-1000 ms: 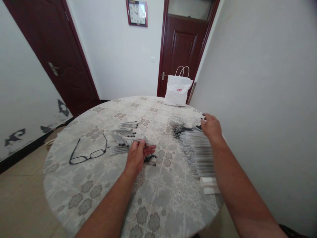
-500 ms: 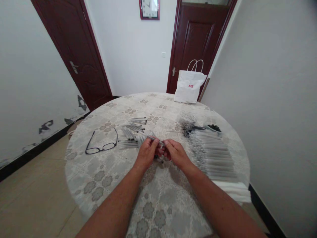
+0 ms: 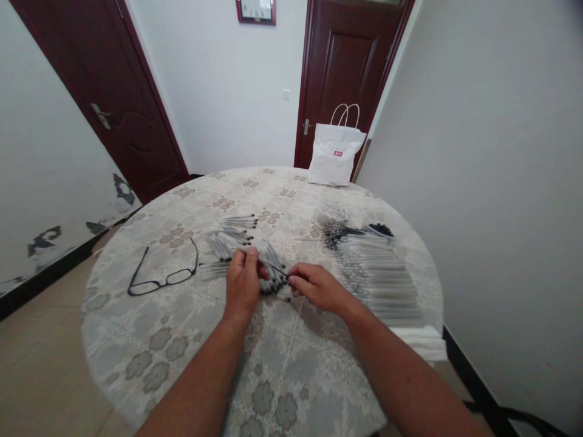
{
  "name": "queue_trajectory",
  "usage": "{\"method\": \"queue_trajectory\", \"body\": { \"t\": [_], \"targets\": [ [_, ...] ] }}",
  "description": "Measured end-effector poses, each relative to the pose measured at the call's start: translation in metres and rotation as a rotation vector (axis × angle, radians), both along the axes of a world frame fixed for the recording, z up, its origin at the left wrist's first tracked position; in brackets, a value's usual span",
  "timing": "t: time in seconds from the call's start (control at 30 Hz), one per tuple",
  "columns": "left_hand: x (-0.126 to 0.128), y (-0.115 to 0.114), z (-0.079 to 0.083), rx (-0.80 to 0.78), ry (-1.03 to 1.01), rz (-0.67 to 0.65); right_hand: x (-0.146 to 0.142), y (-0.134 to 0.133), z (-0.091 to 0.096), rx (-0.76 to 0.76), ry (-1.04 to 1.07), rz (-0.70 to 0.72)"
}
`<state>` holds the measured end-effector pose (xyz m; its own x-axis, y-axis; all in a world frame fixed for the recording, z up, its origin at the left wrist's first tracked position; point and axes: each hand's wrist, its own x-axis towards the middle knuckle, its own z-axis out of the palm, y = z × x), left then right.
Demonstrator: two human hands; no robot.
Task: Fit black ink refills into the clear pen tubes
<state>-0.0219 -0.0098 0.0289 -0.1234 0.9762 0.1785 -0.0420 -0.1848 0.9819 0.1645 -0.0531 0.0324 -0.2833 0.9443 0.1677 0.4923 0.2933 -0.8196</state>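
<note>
My left hand is closed around the pale barrel of a slim pen. At the pen's dark, thin end, the fingertips of my right hand are pinched together. The pen slants down to the right between both hands. Under and behind it lies a bunch of similar pens with dark ends. More finished-looking pens are spread in small groups beyond my left hand. To the right of my right hand is a big stack of translucent pale tubes.
Black thin parts and a small container of black pieces lie behind the stack. Eyeglasses rest at left on the round patterned tablecloth. A white paper bag stands at the far edge; folded white material is at right.
My hands have moved apart, the left one leftward, so the pen's dark thin end now shows between them. The whole view has turned slightly right.
</note>
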Motion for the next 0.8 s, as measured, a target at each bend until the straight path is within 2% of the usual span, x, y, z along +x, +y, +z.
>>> {"method": "queue_trajectory", "body": {
  "t": [0.13,0.23,0.3,0.4,0.5,0.57,0.67,0.8],
  "targets": [
    [-0.001,0.005,-0.003,-0.040,-0.114,0.015,0.025,-0.013,0.027,0.240,-0.418,-0.033],
    [0.000,0.005,-0.005,-0.075,-0.118,-0.045,0.061,-0.011,0.054,0.350,-0.655,-0.210],
    [0.001,0.003,-0.005,-0.101,-0.095,-0.115,0.091,0.001,0.070,0.347,-0.838,-0.389],
    [0.004,-0.001,-0.004,-0.107,-0.031,-0.250,0.133,0.028,0.083,0.217,-1.106,-0.563],
    [0.007,-0.004,-0.002,-0.068,0.062,-0.353,0.158,0.053,0.081,0.061,-1.261,-0.572],
    [0.009,-0.006,-0.002,-0.051,0.091,-0.402,0.165,0.062,0.074,0.015,-1.288,-0.560],
    [0.010,-0.008,-0.001,-0.062,0.104,-0.447,0.168,0.065,0.064,0.012,-1.283,-0.563],
    [0.010,-0.009,-0.001,-0.096,0.147,-0.475,0.162,0.057,0.058,0.041,-1.267,-0.614]
  ]
}}
